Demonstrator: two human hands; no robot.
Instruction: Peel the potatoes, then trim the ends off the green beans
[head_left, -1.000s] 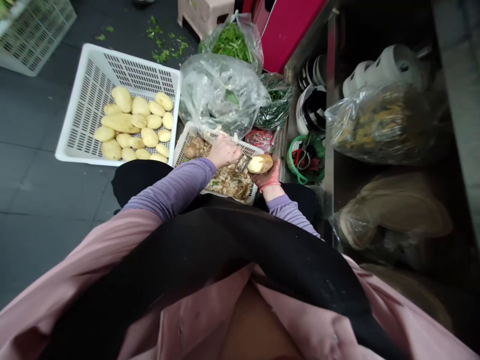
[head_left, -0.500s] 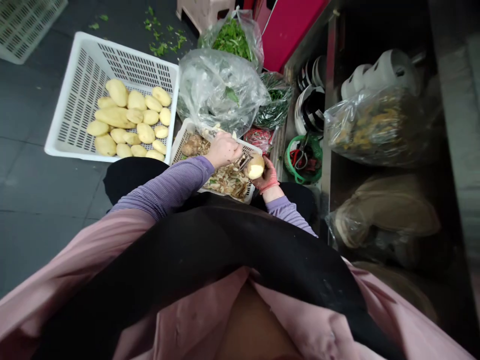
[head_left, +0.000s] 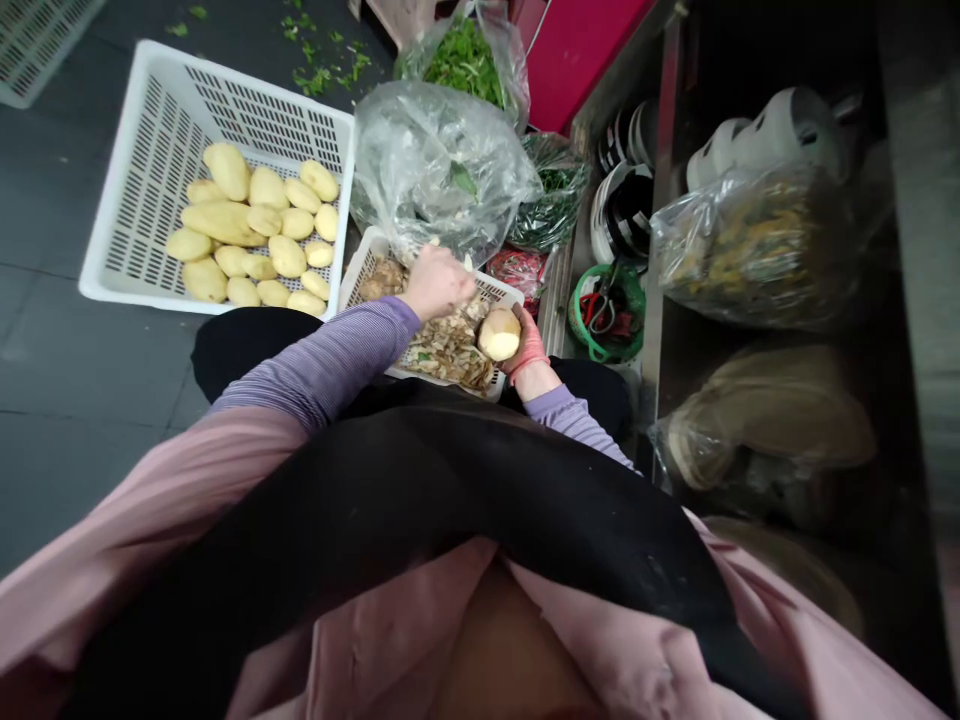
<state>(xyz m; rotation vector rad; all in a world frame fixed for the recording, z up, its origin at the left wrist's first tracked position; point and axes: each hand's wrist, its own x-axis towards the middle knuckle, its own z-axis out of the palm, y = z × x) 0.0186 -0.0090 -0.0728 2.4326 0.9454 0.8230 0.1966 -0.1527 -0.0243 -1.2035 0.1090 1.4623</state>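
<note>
In my right hand [head_left: 529, 348], which wears a pinkish-orange glove, is a partly peeled potato [head_left: 499, 335] with a pale bare patch. My left hand [head_left: 439, 283] is bare and closed, a little left of the potato and apart from it. The peeler in it is mostly hidden by the fingers and blur. Below both hands is a small white basket [head_left: 513, 293] with brown and pale peelings [head_left: 450, 355] and an unpeeled potato [head_left: 382, 278] at its left end. A larger white basket [head_left: 105, 240] to the left holds several peeled potatoes [head_left: 221, 222].
Clear plastic bags [head_left: 442, 165] with leafy greens [head_left: 465, 60] lie beyond the small basket. At right stand a green basket [head_left: 604, 350] with scissors and a shelf holding a bag of yellowish stuff [head_left: 750, 245]. Leaf scraps [head_left: 322, 75] litter the dark floor.
My left hand has drawn slightly left, and the peeler has come away from the potato. The potato has shifted slightly left and down in my right hand. The whole view has shifted slightly.
</note>
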